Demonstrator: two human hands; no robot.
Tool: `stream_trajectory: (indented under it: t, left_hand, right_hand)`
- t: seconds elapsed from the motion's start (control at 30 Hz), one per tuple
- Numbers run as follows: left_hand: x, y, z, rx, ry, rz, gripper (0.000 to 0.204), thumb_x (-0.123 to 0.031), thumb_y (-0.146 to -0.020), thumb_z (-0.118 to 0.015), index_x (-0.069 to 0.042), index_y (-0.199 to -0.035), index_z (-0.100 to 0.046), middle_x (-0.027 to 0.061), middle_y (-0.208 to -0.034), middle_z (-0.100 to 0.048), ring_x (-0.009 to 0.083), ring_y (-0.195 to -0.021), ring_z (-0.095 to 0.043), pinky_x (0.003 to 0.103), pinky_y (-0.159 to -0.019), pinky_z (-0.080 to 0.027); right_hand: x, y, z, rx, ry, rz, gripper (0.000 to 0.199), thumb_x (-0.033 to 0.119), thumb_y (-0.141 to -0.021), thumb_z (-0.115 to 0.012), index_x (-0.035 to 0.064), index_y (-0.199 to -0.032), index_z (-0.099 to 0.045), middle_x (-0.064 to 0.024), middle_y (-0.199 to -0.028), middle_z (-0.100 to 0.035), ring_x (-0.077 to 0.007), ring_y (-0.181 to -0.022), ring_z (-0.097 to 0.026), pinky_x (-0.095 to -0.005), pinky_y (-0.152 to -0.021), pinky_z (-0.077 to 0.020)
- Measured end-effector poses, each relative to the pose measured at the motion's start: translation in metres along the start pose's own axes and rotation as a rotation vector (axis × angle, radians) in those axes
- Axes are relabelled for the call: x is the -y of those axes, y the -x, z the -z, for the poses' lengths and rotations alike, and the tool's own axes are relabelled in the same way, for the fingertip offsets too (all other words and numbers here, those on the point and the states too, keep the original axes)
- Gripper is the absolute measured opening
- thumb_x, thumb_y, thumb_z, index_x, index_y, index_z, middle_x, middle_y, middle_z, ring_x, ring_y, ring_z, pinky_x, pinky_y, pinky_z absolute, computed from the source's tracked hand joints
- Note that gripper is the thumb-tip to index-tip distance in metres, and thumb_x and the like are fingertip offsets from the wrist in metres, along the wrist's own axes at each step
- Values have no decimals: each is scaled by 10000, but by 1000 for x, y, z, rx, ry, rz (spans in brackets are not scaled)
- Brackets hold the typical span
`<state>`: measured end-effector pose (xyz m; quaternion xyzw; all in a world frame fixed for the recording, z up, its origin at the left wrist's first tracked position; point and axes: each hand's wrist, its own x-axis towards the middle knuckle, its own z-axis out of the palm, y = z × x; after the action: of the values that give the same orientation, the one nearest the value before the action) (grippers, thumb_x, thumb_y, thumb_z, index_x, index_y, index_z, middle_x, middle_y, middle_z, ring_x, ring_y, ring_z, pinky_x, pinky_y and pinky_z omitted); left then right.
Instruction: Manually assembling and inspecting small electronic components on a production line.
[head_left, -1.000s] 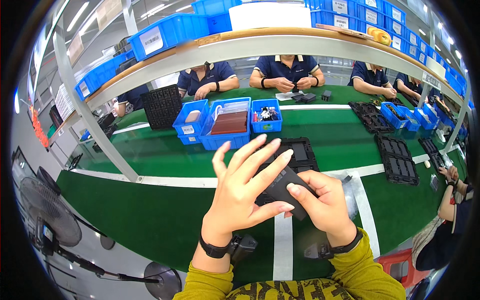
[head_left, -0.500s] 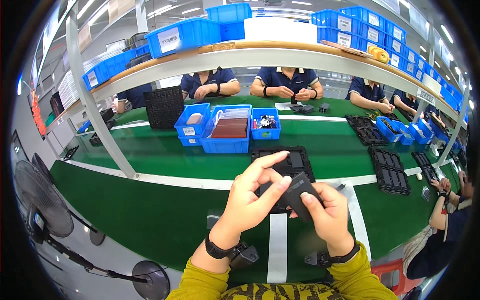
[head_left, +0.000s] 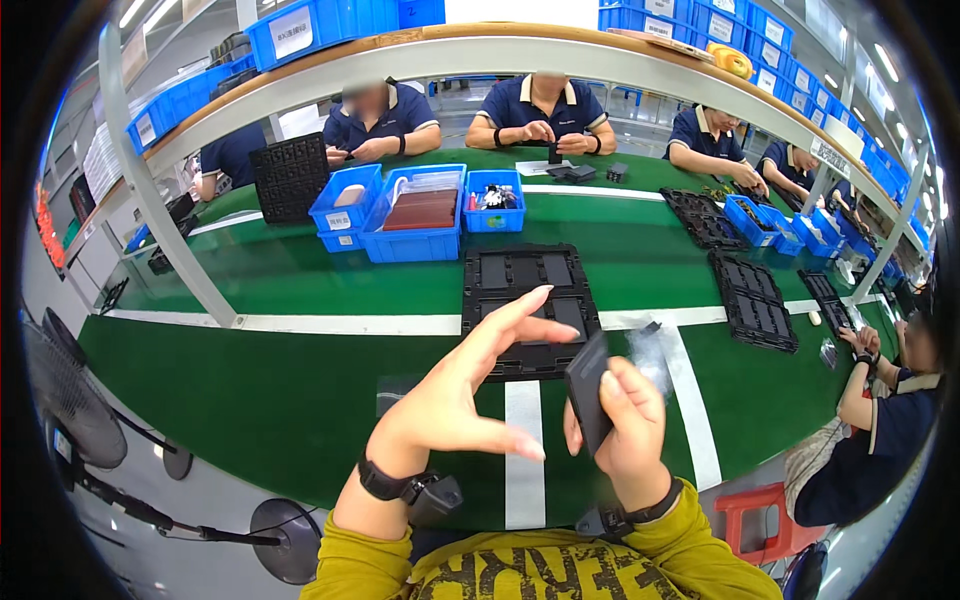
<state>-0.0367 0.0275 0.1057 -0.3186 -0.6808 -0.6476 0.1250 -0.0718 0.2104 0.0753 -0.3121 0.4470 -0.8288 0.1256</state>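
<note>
A flat black rectangular case [head_left: 590,392] is held nearly on edge in my right hand [head_left: 637,425], thumb on one face and fingers behind it. Left of it, my left hand [head_left: 450,395] is open, thumb and fingers spread wide, and nothing is in it. One of its fingertips comes close to the case's upper edge; I cannot tell whether they touch. Just beyond both hands lies a black compartment tray [head_left: 530,262] with flat dark pieces in its slots, partly hidden by my left hand.
Clear plastic film [head_left: 650,358] lies right of the tray. Blue bins [head_left: 413,245] stand beyond on the green table [head_left: 240,400], below a shelf [head_left: 480,45]. Another black tray [head_left: 752,300] is further right. Several co-workers sit around; a fan [head_left: 75,400] stands left.
My left hand has opened wide, its thumb moving away from the case. The case has turned from showing its broad face to nearly edge-on in my right hand. The view has shifted.
</note>
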Motion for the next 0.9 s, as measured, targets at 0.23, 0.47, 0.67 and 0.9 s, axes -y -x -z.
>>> stream_trajectory:
  t: [0.23,0.47,0.67,0.9]
  left_hand:
    - [45,8,-15,-65,492,-159,573,5,-763,-668,6,-1282,-425,125,-967,-622,194,-907,-601,321,-849,-459]
    - [15,25,-12,-463,-208,-258,262,55,-691,-705,-1,-939,-644,106,-843,-651,196,-748,-575,320,-730,-429]
    - [-10,24,-3,-204,-539,-225,289,-32,-738,-666,-38,-1027,-653,35,-705,-587,171,-656,-542,317,-761,-364]
    - [-26,19,10,80,-738,-73,338,-41,-720,-670,-21,-1056,-648,35,-698,-521,164,-662,-514,348,-824,-346]
  right_hand:
    - [-30,3,-7,472,-798,-416,376,275,-960,-309,-23,-919,-534,-41,-509,-436,-170,-422,-448,-259,-453,-376]
    - [-19,9,18,272,556,145,239,157,-891,-506,-51,-896,-622,-143,-760,-644,-169,-659,-623,-269,-606,-475]
    - [-7,8,-3,266,736,320,48,20,-768,-648,-22,-790,-654,-103,-646,-651,-180,-522,-626,-260,-473,-461]
    - [-1,10,-1,346,853,255,48,24,-767,-644,-19,-786,-653,-96,-644,-651,-195,-538,-638,-260,-484,-473]
